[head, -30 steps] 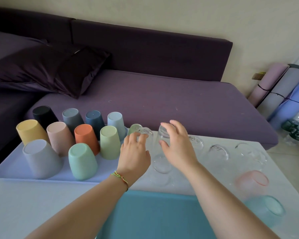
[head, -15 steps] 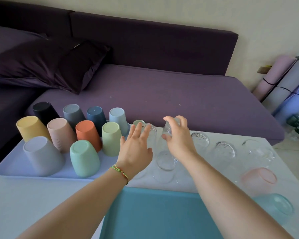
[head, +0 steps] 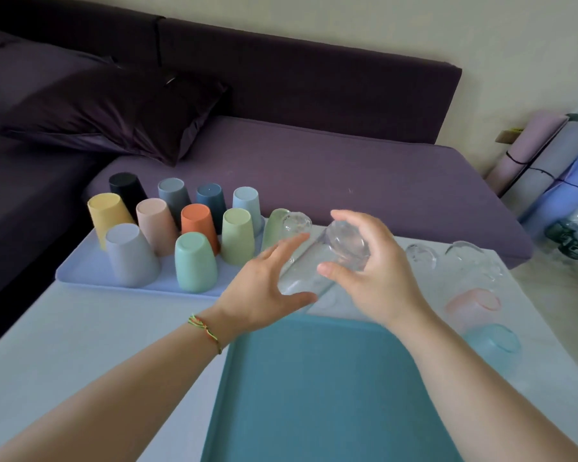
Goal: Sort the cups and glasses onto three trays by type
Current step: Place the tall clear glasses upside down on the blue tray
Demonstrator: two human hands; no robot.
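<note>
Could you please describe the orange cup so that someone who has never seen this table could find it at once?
Start at the pale lilac tray on the table's far left, crowded with upside-down matte cups. In its middle row stands the orange cup, between a pink cup and a light green cup. It is the only bright orange one.

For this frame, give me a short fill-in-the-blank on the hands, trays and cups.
1. The right hand holds a clear glass that is tilted, not ____.
2. The left hand has its fingers spread and ____.
3. The coloured cups stand upside down on the ____ tray.
4. Nothing yet sits on the ____ tray nearest the person.

Missing words: upright; open; lavender; teal
</note>
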